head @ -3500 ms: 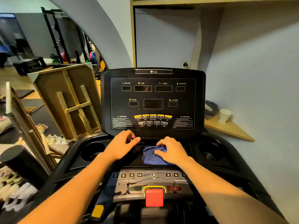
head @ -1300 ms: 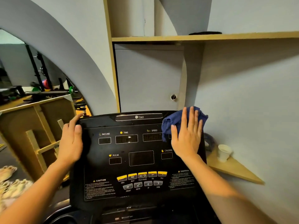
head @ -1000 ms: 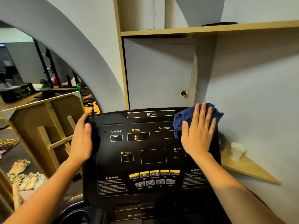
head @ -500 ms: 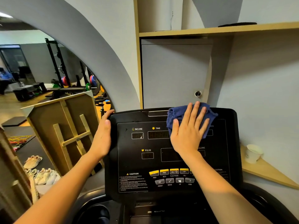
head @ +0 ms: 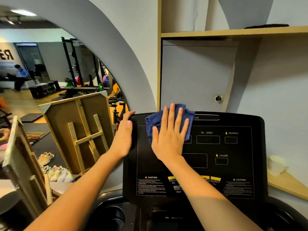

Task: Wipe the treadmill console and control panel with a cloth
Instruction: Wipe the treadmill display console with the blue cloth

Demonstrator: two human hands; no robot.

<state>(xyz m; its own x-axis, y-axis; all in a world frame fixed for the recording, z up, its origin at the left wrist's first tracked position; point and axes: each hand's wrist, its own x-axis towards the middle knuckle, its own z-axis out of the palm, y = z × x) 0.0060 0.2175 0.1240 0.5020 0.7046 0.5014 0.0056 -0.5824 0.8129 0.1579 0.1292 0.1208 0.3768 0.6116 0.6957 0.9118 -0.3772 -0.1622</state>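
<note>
The black treadmill console (head: 236, 165) stands upright in front of me, with display windows labelled SPEED, DISTANCE and CALORIE and yellow and grey buttons low down. A crumpled blue cloth (head: 152, 124) lies against its upper left part. My right hand (head: 168, 139) presses flat on the cloth with fingers spread, covering the left displays. My left hand (head: 124, 135) grips the console's left edge, thumb on the front face. My right forearm hides some of the buttons.
A white paper cup (head: 276, 165) sits on a wooden ledge (head: 288, 184) right of the console. Wooden frames (head: 83, 135) lean at the left, with shoes (head: 55, 172) on the floor. A cabinet door and shelf are behind the console. A cup holder (head: 110, 215) shows below.
My right hand has slid the cloth leftward across the top of the console, from the right corner to the upper left. My left hand has stayed on the left edge.
</note>
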